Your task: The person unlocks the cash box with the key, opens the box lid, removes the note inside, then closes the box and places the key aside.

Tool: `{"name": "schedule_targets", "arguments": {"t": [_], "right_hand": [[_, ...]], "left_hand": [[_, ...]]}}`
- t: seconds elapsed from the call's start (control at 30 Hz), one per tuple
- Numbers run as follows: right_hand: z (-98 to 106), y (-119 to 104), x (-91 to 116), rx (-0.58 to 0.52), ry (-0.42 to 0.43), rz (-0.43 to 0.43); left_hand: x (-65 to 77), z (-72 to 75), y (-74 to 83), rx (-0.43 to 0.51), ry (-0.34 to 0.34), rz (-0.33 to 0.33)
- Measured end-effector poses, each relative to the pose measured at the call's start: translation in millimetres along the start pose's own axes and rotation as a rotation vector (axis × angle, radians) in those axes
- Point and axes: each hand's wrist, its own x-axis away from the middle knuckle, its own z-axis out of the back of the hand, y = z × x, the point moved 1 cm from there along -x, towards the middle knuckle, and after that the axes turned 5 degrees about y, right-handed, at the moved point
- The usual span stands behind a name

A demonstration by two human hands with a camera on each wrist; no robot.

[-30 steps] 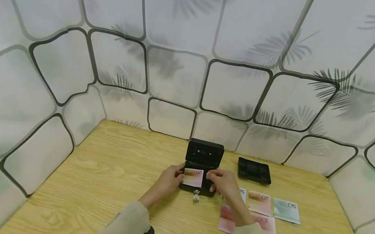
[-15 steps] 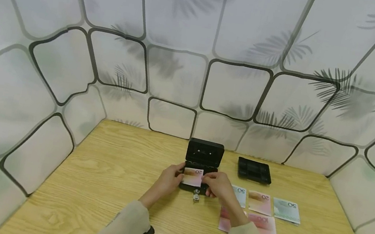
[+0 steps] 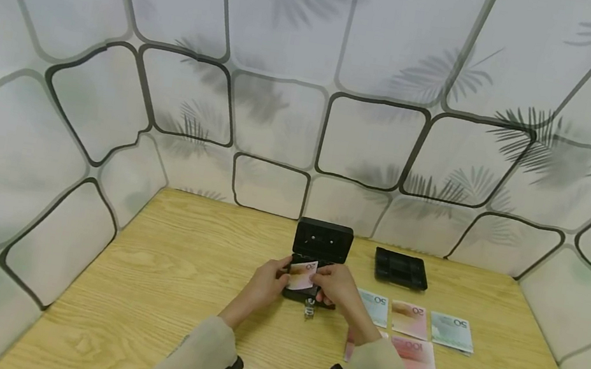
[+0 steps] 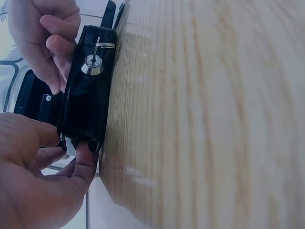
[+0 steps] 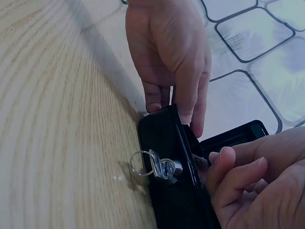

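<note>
A black cash box (image 3: 323, 240) stands with its lid raised near the back of the table, a key with a ring (image 3: 309, 308) in its front lock. My left hand (image 3: 267, 280) grips the box's left end, thumb and fingers on either side of the wall in the left wrist view. Inside the box lies a pink 20 banknote (image 3: 303, 272), its right side tilted up. My right hand (image 3: 337, 285) pinches that right edge between thumb and fingers. In the right wrist view, the right hand (image 5: 267, 176) is over the box opening, just behind the lock (image 5: 167, 168).
Right of the box lies a black compartment tray (image 3: 400, 269). Nearer are blue-green 50 notes (image 3: 376, 308), a 20 note (image 3: 409, 319), more green 50 notes (image 3: 452, 332) and pink 100 notes (image 3: 415, 361), partly covered by the right forearm. A patterned wall (image 3: 268, 187) rises behind the table.
My right hand has moved left to the 20 banknote and taken its right edge. The note has turned and lifted on that side. The left hand has stayed put.
</note>
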Motion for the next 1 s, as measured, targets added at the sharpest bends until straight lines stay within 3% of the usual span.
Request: {"name": "schedule_targets", "arguments": {"t": [0.27,1.0], "right_hand": [[-6.7,-0.6,-7.4,0.026,-0.001,0.038],[-6.3,1.8,-6.3,-0.033,0.087,0.004]], "left_hand": [[0.1,0.0,0.3,0.002,0.006,-0.019],[1.0,-0.4,1.7,-0.008,0.02,-0.028]]}}
